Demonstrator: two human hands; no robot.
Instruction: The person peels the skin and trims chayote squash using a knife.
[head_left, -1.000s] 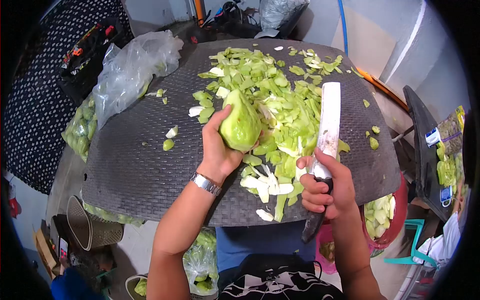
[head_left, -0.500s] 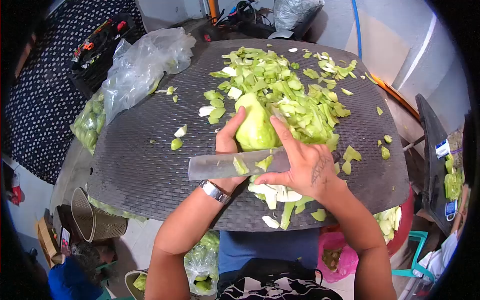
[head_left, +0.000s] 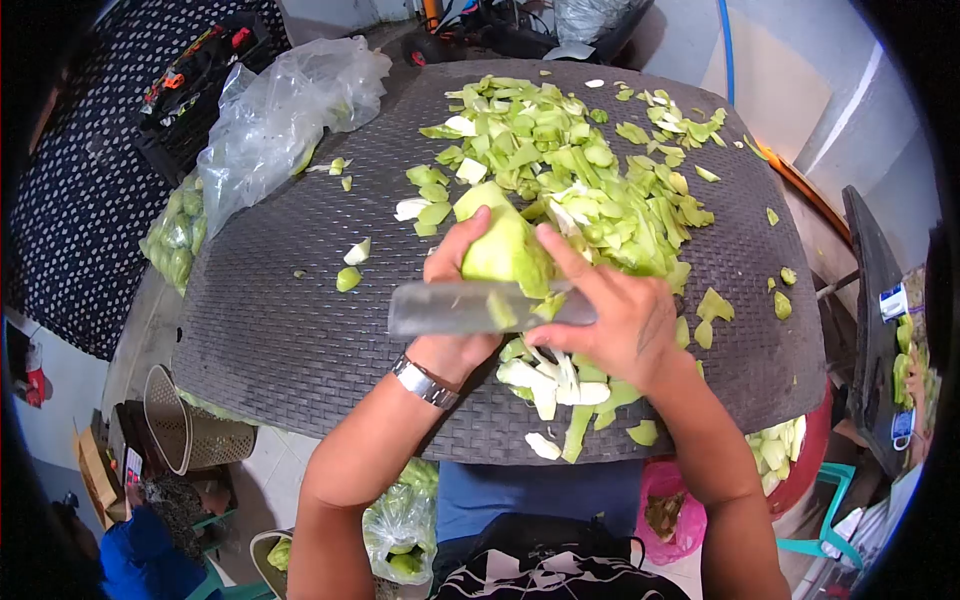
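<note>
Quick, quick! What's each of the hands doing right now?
Left hand: closed around a green vegetable.
Right hand: closed on a knife, its blade across the vegetable's near end; the handle is hidden.

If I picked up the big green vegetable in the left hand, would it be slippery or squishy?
The green vegetable might be slippery, since its pared surface looks smooth and moist. It's probably firm: the left hand's thumb makes no visible dent. Its rounded, lumpy shape might make it roll unevenly if pushed.
</note>
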